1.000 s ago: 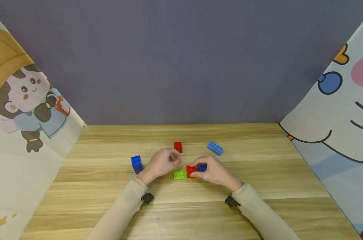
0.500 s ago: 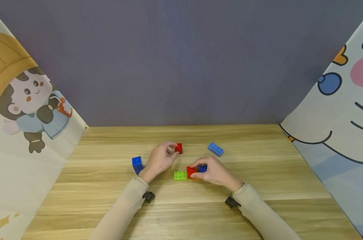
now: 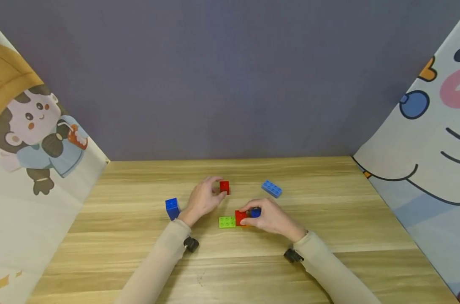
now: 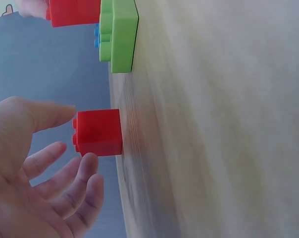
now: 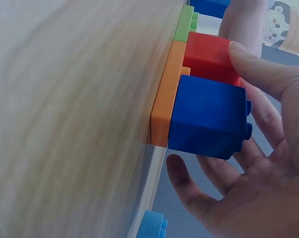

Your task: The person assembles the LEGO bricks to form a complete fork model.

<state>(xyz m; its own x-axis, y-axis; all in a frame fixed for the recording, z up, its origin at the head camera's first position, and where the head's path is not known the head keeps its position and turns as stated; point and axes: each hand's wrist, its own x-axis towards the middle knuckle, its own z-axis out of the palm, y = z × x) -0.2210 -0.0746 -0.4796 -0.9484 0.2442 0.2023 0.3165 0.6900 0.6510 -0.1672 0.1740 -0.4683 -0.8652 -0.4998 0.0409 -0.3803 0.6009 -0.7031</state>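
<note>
My left hand (image 3: pixel 204 198) reaches around a loose red brick (image 3: pixel 224 187) standing on the table. In the left wrist view, the thumb and fingers of that hand lie either side of the red brick (image 4: pixel 99 132), without a clear grip. My right hand (image 3: pixel 271 217) pinches another red brick (image 3: pixel 240 218) between thumb and index finger. In the right wrist view this red brick (image 5: pixel 209 54) sits on a low row of a green brick (image 5: pixel 184 24) and an orange brick (image 5: pixel 168 96). A dark blue brick (image 5: pixel 207 116) stands on the orange one, inside the curve of the right fingers.
A tall blue brick (image 3: pixel 172 208) stands left of my left hand, beside the wrist. Farther back on the right lies a light blue brick (image 3: pixel 271 188). The wooden table (image 3: pixel 237 270) ends at a grey panel (image 3: pixel 230 84), with printed walls at both sides.
My left hand has moved away from me, from above the green brick to around the loose red brick. My right hand stays at the joined bricks.
</note>
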